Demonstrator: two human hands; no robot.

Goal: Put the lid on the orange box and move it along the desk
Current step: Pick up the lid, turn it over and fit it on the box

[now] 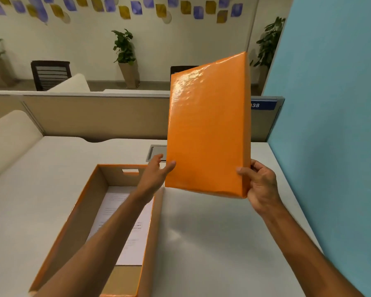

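Single head-worn wide-angle view, looking forward and down, close over the desk, office beyond

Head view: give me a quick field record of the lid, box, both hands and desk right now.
lid: orange lid, held up on end above the desk, glossy top facing the camera, not on the box
box: orange box, open, on the desk at left, handle cut-out in the far wall
contents: white printed papers lying flat inside
right hand: right hand gripping the lid's lower right corner
left hand: left hand open, fingertips at the lid's lower left edge
desk: pale desk, grey cable hatch behind the lid
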